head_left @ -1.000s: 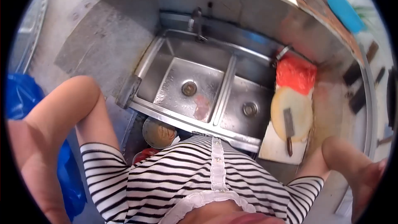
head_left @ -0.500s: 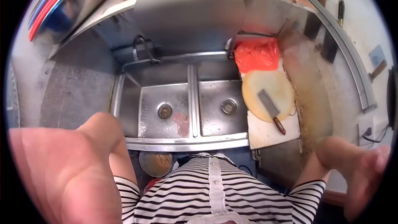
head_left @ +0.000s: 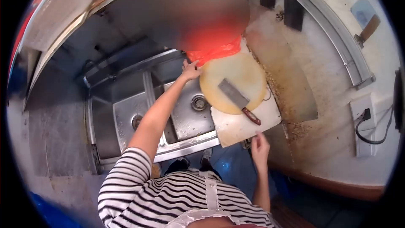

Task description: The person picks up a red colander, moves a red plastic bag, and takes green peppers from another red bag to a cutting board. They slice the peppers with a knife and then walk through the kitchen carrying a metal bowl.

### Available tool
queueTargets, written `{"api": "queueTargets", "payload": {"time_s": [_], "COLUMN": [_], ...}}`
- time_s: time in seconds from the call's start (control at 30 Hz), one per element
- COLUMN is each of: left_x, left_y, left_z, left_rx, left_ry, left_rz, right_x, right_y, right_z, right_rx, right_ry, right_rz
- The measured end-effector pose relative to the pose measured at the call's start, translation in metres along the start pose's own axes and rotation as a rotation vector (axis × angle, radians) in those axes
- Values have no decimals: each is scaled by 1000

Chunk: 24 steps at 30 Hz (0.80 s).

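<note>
My left hand (head_left: 191,71) is stretched out over the right basin, its fingers apart at the lower left edge of a red plastic bag (head_left: 217,53); whether they touch it I cannot tell. My right hand (head_left: 260,144) is just in front of the white board (head_left: 236,128), fingers loosely bent and apart, with nothing visible in it. A round yellowish chopping board (head_left: 217,69) lies on the white board. On it rests a cleaver (head_left: 233,93), its dark reddish-brown handle pointing toward the front right.
A double steel sink (head_left: 185,150) is left of the boards. Its faucet (head_left: 89,64) stands at the back left. Dark blades hang on a rail (head_left: 329,21) at the upper right. A plugged-in cable (head_left: 371,141) is at the right. A blurred patch covers the top middle.
The view has turned toward the right. My left hand has gone from the lower left to the bag, and my right hand from the far right to the white board's front edge.
</note>
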<state>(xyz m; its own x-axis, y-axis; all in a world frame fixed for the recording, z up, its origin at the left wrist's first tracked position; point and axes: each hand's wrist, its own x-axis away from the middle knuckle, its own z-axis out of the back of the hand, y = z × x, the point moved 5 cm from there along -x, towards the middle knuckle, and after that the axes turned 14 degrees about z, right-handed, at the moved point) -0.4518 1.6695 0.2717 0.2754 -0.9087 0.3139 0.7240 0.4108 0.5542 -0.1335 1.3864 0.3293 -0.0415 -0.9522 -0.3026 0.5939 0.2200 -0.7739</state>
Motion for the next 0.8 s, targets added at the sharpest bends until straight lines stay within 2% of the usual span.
{"api": "queueTargets", "payload": {"time_s": [0.07, 0.13, 0.17, 0.23, 0.27, 0.33, 0.4, 0.47, 0.53, 0.63, 0.73, 0.8], "left_x": [-49, -115, -92, -49, -13, 55, 101, 155, 203, 280, 351, 396], "left_y": [-3, -3, 18, 56, 74, 83, 60, 28, -12, -71, -131, -171], "left_z": [-25, -48, -28, 21, 51, 100, 132, 159, 181, 203, 215, 218], "left_rx": [28, 393, 559, 763, 915, 950, 982, 1068, 1037, 1164, 1129, 810], "left_ry": [114, 78, 60, 224, 129, 68, 80, 81, 167, 300, 476, 741], "left_rz": [6, -52, -113, -315, -366, -507, -519, -519, -566, -532, -453, -303], "right_x": [25, 39, 39, 32, 22, -10, -52, -105, -151, -180, -166, -135], "right_y": [28, 43, 42, 50, 55, 56, 56, 25, -26, -119, -129, -134], "right_z": [-6, -8, -5, -1, -4, -10, -28, -40, -56, -96, -218, -319], "right_rx": [28, 76, 38, 4, -18, -50, -119, 31, 152, 201, 222, -741], "right_ry": [-46, -39, -25, -27, -23, -10, 9, 101, 158, 121, -145, -903], "right_rz": [-49, -39, -34, -58, -59, -61, 4, 280, 473, 738, 962, 378]}}
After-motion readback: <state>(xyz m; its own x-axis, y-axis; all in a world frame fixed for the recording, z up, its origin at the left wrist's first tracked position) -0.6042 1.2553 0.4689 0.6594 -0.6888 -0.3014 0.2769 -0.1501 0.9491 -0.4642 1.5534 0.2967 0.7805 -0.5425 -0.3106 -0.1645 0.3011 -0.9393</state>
